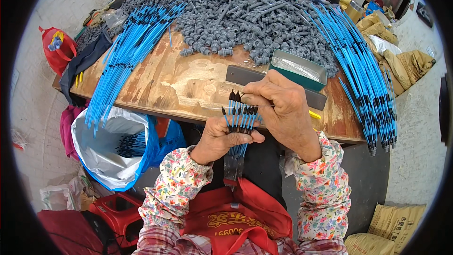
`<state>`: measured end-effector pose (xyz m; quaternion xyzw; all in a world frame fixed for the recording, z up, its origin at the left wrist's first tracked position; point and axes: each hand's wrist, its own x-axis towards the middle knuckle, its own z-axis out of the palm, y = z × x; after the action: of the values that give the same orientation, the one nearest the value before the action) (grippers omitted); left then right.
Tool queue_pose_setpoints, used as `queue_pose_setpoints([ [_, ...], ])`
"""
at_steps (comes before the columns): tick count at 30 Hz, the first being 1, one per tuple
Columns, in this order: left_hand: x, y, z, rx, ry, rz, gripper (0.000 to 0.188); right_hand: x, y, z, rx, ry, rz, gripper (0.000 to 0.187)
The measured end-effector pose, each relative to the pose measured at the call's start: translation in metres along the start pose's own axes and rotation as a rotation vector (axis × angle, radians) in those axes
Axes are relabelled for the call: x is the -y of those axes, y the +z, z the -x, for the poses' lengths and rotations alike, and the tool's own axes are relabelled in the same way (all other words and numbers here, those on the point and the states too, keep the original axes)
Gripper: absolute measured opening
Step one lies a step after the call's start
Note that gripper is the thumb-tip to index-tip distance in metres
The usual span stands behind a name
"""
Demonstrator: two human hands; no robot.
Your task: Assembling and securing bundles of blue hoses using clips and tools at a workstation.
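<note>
My left hand (219,137) is closed round a bundle of thin blue rods (238,120) with black tips, held upright in front of my body. Black sleeves also show lower on the rods. Above it, my right hand (281,106) is closed, its thumb and forefinger pinched beside the rear black tips (234,96). A thin pale wire (214,108) crosses the bundle below those tips and runs to the curled fingers of my right hand. Exactly what the fingertips pinch is partly hidden. Beyond my right hand, an open green box (298,84) holds thin pale strands.
A large heap of grey plastic fittings (236,23) covers the back of the wooden table (165,82). Blue rods with black parts lie in stacks at left (127,52) and right (361,73). A lined blue bag (111,170) stands below left, near a red stool (118,215).
</note>
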<state>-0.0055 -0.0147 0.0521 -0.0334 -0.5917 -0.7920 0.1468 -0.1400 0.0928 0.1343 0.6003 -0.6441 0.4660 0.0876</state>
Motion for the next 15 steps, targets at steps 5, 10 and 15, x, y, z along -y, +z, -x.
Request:
queue_pose_setpoints([
  [5,0.001,-0.001,0.0,0.025,0.005,-0.014,0.025,0.004,0.001,-0.003,0.052,0.085,-0.12,0.021],
  [10,0.003,0.0,0.0,0.05,0.052,-0.005,0.024,0.0,-0.009,-0.013,0.243,-0.055,-0.258,0.041],
  [15,0.001,0.0,-0.002,0.042,0.014,0.011,0.023,-0.008,-0.013,-0.016,0.379,-0.06,-0.389,0.057],
])
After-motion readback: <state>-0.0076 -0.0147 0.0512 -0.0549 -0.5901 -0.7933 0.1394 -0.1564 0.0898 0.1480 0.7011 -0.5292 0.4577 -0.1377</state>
